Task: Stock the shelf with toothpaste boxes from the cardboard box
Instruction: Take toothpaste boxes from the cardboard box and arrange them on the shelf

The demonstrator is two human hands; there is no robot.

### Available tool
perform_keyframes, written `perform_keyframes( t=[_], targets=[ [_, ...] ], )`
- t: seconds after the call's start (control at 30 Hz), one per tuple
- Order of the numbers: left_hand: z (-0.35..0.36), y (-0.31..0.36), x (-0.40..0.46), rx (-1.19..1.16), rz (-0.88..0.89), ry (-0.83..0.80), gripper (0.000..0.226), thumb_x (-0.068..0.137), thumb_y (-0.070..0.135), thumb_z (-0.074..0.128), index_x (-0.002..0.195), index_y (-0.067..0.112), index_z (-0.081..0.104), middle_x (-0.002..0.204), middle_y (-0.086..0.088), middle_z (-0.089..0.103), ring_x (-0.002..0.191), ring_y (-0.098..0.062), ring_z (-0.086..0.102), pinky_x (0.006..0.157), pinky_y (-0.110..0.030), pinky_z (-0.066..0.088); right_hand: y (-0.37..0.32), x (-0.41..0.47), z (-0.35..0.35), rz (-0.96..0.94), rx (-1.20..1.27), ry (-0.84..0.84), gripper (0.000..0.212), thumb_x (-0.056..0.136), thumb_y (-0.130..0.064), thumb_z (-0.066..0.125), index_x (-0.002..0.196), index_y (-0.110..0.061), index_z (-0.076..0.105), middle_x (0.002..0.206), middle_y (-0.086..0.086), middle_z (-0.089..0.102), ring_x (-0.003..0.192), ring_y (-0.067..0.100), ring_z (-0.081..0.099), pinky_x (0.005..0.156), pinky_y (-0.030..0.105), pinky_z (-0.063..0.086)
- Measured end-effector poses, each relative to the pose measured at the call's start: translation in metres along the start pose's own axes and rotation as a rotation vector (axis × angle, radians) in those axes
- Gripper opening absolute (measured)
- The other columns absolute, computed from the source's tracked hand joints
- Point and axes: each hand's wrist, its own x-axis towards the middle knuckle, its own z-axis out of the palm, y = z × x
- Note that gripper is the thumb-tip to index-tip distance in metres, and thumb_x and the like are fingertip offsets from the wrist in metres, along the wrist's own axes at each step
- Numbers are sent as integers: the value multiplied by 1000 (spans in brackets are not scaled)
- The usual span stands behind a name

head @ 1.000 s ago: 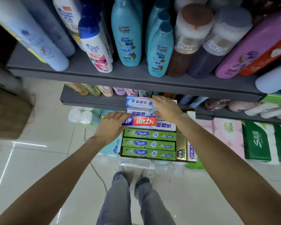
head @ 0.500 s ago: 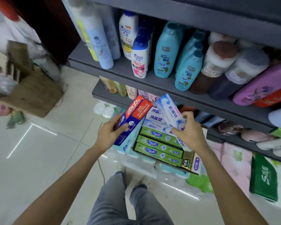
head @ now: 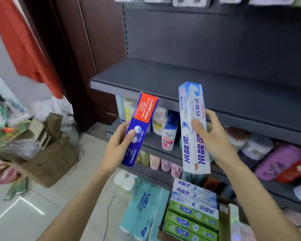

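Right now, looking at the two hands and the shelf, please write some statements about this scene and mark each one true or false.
1. The left hand holds a red and blue toothpaste box. True.
2. The right hand is empty. False: it grips a white and blue toothpaste box.
3. The dark shelf in front of the hands already carries toothpaste boxes. False: no boxes show on it.
4. Green toothpaste boxes lie in the cardboard box below. True.
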Motion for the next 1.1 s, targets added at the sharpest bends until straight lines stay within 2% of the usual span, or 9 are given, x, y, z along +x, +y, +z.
perform_keyframes(
  t=[0.1, 0.23, 0.37, 0.47, 0.53, 0.67, 0.77, 0.9, 1.1],
  targets=[
    [-30, 33, 45, 78, 182, -18, 39, 80, 49, 58, 117, 37, 54, 113, 16, 66, 101, -5, 63, 85, -22, 49, -40, 39, 19, -100, 92, 98, 42, 88, -30, 60, 125, -30, 40, 106, -8, 65, 88, 0, 65, 72, 20, 55],
    [-68, 64, 106, 254, 369, 1, 38, 80, 55, 56, 117, 53, 50, 116, 23, 64, 106, -1, 61, 93, -28, 47, -83, 97, 46, -188, 221, 227, 46, 89, -20, 63, 122, -19, 30, 110, -2, 62, 88, 12, 68, 66, 34, 58],
    [-99, 83, 164, 438, 502, 65, 49, 80, 60, 53, 126, 42, 49, 117, 21, 63, 105, 3, 60, 93, -29, 48, -102, 151, 69, -232, 326, 267, 35, 94, -16, 56, 113, -19, 27, 113, 0, 59, 88, 19, 68, 67, 37, 60],
    [-116, 90, 204, 568, 528, 83, 57, 80, 63, 54, 129, 35, 48, 117, 15, 63, 103, -5, 62, 91, -32, 50, -98, 189, 85, -204, 277, 290, 31, 94, -21, 55, 115, -17, 32, 112, 0, 57, 99, 22, 65, 70, 42, 60],
    [-124, 90, 227, 676, 547, 50, 54, 84, 56, 59, 131, 32, 48, 121, 10, 62, 104, -7, 61, 89, -33, 51, -89, 209, 92, -150, 217, 275, 32, 92, -20, 58, 116, -15, 39, 113, 4, 59, 104, 21, 64, 77, 46, 58],
    [-140, 82, 266, 924, 648, 4, 56, 85, 43, 62, 136, 26, 46, 121, 1, 62, 106, -16, 59, 79, -30, 49, -78, 232, 84, -118, -13, 354, 42, 79, -8, 73, 109, -12, 45, 106, 8, 61, 93, 20, 65, 80, 37, 57],
    [-150, 72, 288, 1080, 758, -28, 56, 83, 42, 65, 134, 27, 50, 116, 3, 64, 100, -16, 58, 70, -25, 44, -79, 243, 65, -121, -427, 384, 56, 72, -16, 80, 113, -18, 42, 96, 0, 59, 87, 19, 60, 76, 31, 50],
    [-158, 57, 305, 1133, 892, -78, 57, 76, 40, 72, 129, 26, 55, 111, 2, 67, 98, -16, 61, 69, -24, 48, -72, 278, 67, -13, -860, 324, 55, 71, -34, 79, 110, -16, 44, 102, 3, 60, 94, 26, 58, 80, 39, 49],
    [-170, 47, 320, 1135, 957, -56, 59, 70, 37, 79, 124, 26, 59, 110, 5, 68, 98, -13, 63, 72, -25, 51, -54, 363, 109, 42, -1057, 342, 62, 73, -41, 77, 117, -7, 52, 120, 14, 51, 107, 33, 54, 81, 38, 45]
  ],
)
